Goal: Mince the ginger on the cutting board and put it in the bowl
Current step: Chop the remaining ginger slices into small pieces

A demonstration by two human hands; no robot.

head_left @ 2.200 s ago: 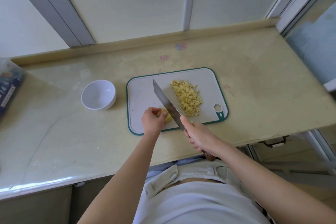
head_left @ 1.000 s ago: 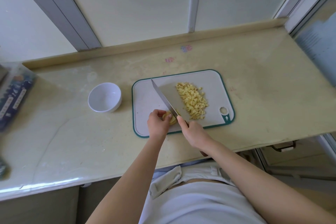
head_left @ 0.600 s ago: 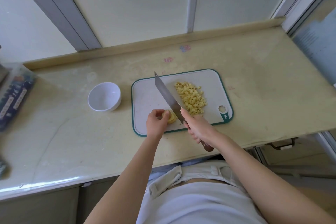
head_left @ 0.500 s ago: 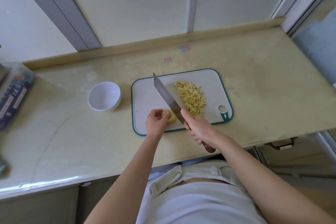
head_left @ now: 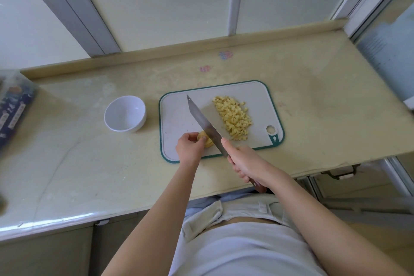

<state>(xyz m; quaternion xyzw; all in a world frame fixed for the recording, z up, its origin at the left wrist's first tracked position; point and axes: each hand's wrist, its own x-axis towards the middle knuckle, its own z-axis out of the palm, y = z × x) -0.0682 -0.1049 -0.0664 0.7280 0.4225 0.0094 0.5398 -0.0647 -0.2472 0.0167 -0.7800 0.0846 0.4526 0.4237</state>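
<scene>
A white cutting board with a green rim lies on the beige counter. A heap of chopped ginger sits on its right half. Near the board's front edge my left hand pinches a small ginger piece with curled fingers. My right hand grips the brown handle of a cleaver, forefinger along the blade's spine. The blade is tilted, its edge beside the ginger piece on the right. An empty white bowl stands on the counter left of the board.
A dark printed box lies at the counter's left edge. A raised lip runs along the back of the counter under wall panels. A drawer handle shows below the counter's right front edge.
The cleaver went down onto the ginger piece a second ago, then rose again; it now sits tilted beside the piece. My left hand has stayed on the ginger throughout.
</scene>
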